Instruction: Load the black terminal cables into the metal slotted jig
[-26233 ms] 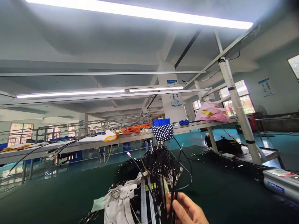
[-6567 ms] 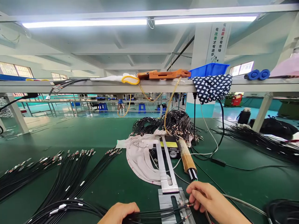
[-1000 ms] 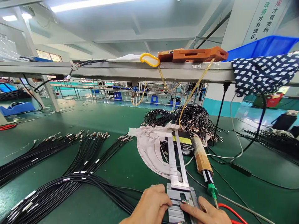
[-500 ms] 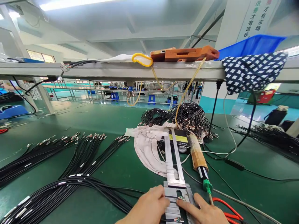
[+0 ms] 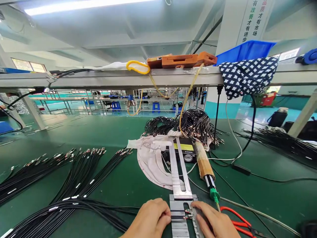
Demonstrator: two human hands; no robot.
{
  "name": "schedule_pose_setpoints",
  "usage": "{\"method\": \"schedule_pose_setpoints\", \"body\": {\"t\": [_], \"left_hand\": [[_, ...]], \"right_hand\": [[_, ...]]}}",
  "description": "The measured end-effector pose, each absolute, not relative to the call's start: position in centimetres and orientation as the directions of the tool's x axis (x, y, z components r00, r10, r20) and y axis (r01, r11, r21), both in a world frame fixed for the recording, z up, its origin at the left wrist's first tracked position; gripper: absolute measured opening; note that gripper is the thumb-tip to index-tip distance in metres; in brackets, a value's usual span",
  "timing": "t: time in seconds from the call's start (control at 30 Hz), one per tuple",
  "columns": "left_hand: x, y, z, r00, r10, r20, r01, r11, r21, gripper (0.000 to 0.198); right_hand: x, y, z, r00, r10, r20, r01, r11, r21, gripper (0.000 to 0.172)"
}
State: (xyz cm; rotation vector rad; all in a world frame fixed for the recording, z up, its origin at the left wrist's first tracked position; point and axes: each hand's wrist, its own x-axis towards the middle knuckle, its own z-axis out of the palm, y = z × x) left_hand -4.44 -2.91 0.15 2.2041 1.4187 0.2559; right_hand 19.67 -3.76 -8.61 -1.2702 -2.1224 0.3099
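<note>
A slotted metal fixture (image 5: 177, 225) lies on the bench in front of me. Two black cables run across its slots, their bare connector ends (image 5: 188, 217) over the right side. My left hand (image 5: 152, 218) is closed at the fixture's left edge, with thumb and finger pinching the lower black cable (image 5: 177, 217). On the other side, my right hand (image 5: 214, 220) rests against the fixture's right strip, fingers apart, the index fingertip close to the upper cable end. Its lower fingers are partly hidden.
Black cable bundles (image 5: 81, 178) spread over the left of the bench. A slotted metal bar (image 5: 182, 165) extends behind the fixture, past a black box (image 5: 189, 148) and pale cloth (image 5: 146, 165). A soldering iron (image 5: 213, 191) and red-handled pliers (image 5: 237, 215) lie to the right.
The two cable ends now sit closer together on the fixture. My right index finger has shifted from the upper cable end to the right strip. The view has turned slightly right.
</note>
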Motion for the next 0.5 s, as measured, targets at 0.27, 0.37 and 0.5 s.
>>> {"method": "schedule_pose_setpoints", "body": {"t": [0.27,0.37,0.5], "left_hand": [[-2.4,-3.1,0.3,0.445,0.849,-0.284,0.886,-0.371,0.279,0.024],[-2.0,-3.1,0.8,0.460,0.833,-0.307,0.886,-0.409,0.218,0.026],[-1.9,-3.0,1.0,0.513,0.790,-0.337,0.857,-0.494,0.147,0.026]], "right_hand": [[19.0,-3.6,-10.1,-0.263,0.841,0.473,0.726,0.496,-0.477,0.031],[19.1,-3.7,-9.4,-0.287,0.840,0.461,0.727,0.505,-0.465,0.029],[19.2,-3.8,-8.5,-0.341,0.836,0.429,0.723,0.525,-0.449,0.029]]}}
